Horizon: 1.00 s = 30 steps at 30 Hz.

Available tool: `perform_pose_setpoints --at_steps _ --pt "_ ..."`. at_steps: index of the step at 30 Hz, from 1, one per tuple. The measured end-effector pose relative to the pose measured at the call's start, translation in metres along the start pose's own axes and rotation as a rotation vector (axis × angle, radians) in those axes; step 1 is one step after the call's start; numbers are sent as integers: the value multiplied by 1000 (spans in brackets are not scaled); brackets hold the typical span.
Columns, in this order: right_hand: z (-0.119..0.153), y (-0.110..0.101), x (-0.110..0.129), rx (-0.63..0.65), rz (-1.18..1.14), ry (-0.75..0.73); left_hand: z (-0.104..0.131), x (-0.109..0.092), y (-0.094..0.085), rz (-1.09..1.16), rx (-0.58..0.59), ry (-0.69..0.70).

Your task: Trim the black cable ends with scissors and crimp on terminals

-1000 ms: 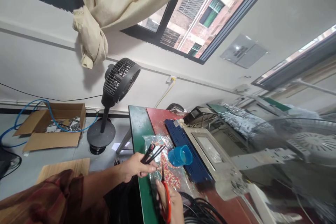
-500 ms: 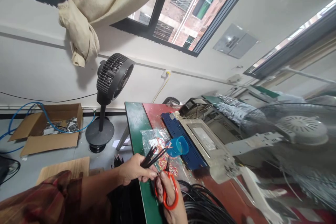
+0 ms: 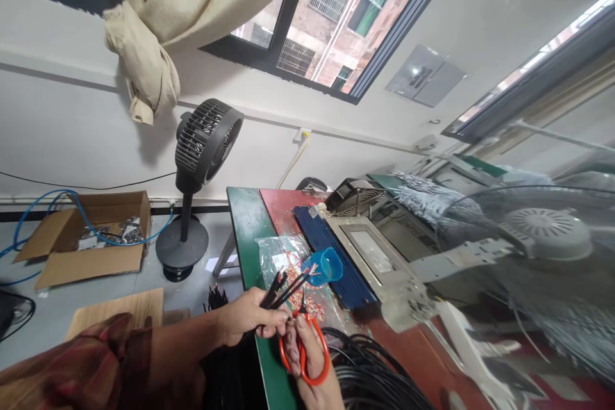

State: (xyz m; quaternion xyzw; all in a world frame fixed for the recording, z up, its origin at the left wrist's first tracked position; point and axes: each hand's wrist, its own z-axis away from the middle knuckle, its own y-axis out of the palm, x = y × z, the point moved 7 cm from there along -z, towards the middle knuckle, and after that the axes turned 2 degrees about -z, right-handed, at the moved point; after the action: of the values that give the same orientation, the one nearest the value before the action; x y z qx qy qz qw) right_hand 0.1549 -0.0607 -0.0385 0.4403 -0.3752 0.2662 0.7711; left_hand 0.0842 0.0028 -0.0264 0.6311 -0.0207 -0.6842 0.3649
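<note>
Several black cables (image 3: 274, 293) with stripped, coloured wire ends are pinched in my left hand (image 3: 250, 315), their tips pointing up and right. My right hand (image 3: 310, 347) is closed around orange-handled scissors (image 3: 328, 362), the dark blades pointing up. The fingertips of both hands meet or nearly meet beside the cables. Just beyond the wire ends stands a blue cup (image 3: 327, 266). Small red and yellow scraps (image 3: 307, 300) lie scattered below it, around a clear plastic bag (image 3: 275, 255). A coil of black cable (image 3: 369, 375) lies right of my right hand.
The green table edge (image 3: 243, 218) runs along the left. Behind the cup are a dark blue panel (image 3: 314, 230) and a beige machine (image 3: 369, 250). A black fan (image 3: 206, 141) stands on the floor near an open carton (image 3: 91, 262); a larger fan (image 3: 548, 234) is at right.
My right hand and the scissors have turned slightly, with the handles a little wider apart. My left hand still holds the cables in nearly the same place. The view has shifted slightly.
</note>
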Motion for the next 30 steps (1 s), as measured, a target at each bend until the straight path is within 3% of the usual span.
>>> perform_pose_setpoints --at_steps 14,21,30 --pt "5 12 9 89 7 -41 0 4 6 20 81 -52" --pt "5 17 9 134 139 -56 1 5 1 2 78 -99" --pt "5 0 -1 56 61 27 4 -2 7 -48 123 -26"
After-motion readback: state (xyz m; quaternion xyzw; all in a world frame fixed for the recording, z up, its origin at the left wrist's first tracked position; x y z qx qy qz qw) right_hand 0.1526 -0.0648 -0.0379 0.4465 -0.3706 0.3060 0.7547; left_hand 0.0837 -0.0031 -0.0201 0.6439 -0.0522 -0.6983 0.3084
